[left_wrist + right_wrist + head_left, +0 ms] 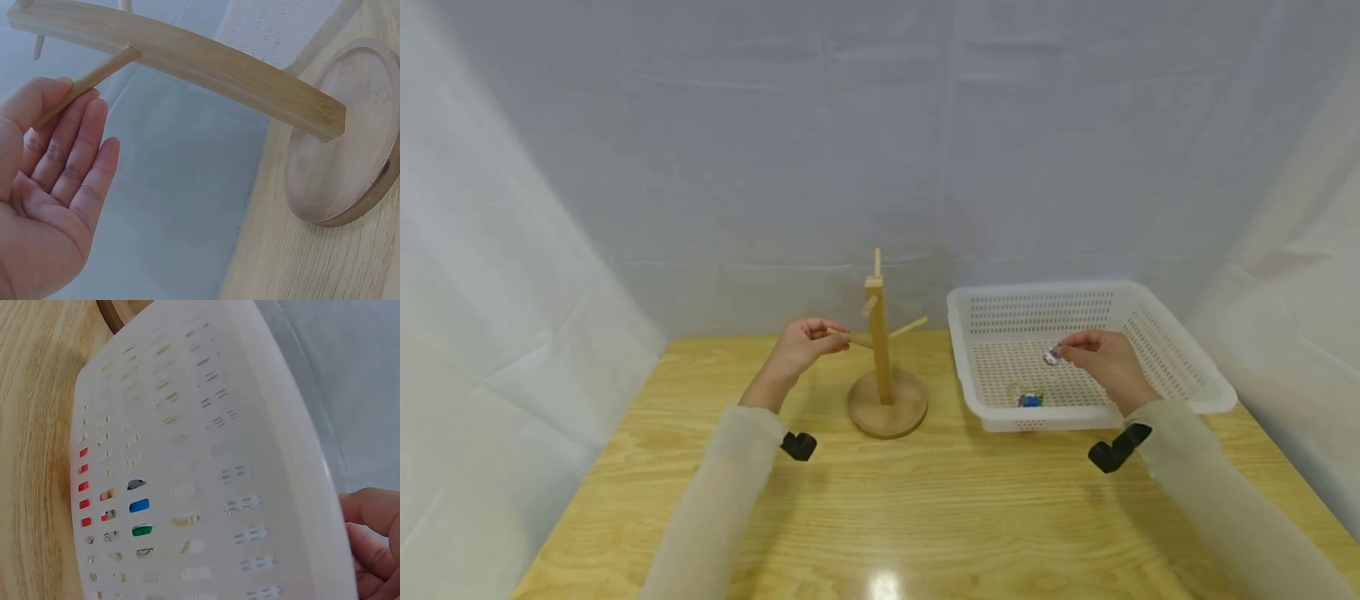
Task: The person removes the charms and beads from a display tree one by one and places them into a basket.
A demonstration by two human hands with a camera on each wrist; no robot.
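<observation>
A wooden peg stand (880, 350) with a round base rises from the table. My left hand (805, 343) pinches one of its side pegs (97, 76) between thumb and forefinger, the other fingers extended beneath it in the left wrist view. Over the white plastic basket (1045, 289), my right hand (1103, 360) pinches a small shiny purple-and-clear trinket (1052, 357); its exact kind is too small to tell. Below it lie small blue and green pieces (1032, 400) in the basket. The right wrist view shows part of the right hand (374, 534) behind the basket wall, which hides the trinket.
Red, blue and green bits show through the slots of the basket wall (281, 456). The wood-grain table (880, 508) reaches toward me. White sheeting (880, 150) hangs behind and on both sides.
</observation>
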